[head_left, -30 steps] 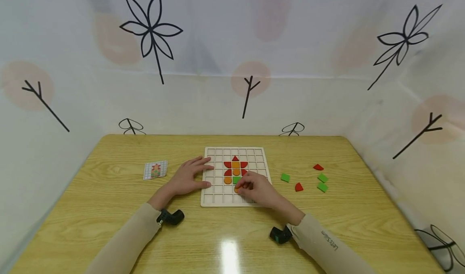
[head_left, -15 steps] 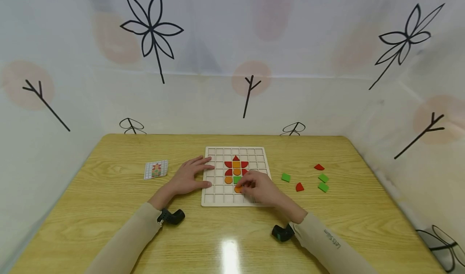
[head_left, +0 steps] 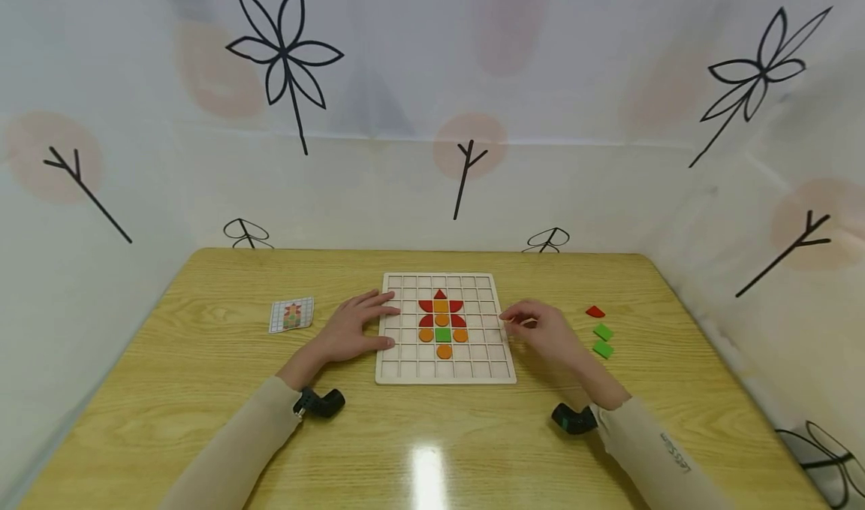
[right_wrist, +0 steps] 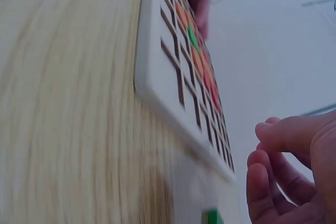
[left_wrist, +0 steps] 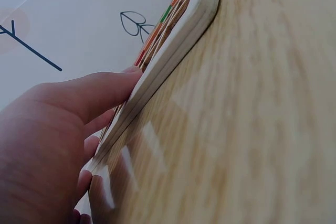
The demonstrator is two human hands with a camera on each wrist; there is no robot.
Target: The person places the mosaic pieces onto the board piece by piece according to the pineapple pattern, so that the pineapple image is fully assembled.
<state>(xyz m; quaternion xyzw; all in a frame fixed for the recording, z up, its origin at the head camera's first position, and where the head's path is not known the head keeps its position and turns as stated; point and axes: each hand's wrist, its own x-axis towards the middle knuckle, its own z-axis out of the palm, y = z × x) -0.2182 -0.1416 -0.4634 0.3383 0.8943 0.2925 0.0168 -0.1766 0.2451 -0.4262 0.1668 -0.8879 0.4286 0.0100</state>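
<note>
A white gridded board (head_left: 405, 371) lies on the table, bearing a figure of coloured pieces: a red triangle (head_left: 440, 294), red curved pieces, an orange square (head_left: 441, 307), a green square (head_left: 442, 335) and several orange discs, one disc (head_left: 444, 352) lowest. My left hand (head_left: 348, 330) rests on the board's left edge, fingers spread; in the left wrist view its thumb (left_wrist: 113, 90) lies on the rim. My right hand (head_left: 544, 333) hovers beside the board's right edge, fingers loosely bent, nothing visible between them. Beneath it a green piece (right_wrist: 212, 216) shows in the right wrist view.
A small pattern card (head_left: 292, 315) lies left of the left hand. Right of the right hand lie a red piece (head_left: 595, 312) and two green squares (head_left: 604, 332). A patterned cloth wall (head_left: 378, 194) rises behind the wooden table (head_left: 378, 450).
My right hand has let go of the lowest orange disc and moved right, off the board, over the nearer green and red pieces, which it now hides. My left hand has stayed in place.
</note>
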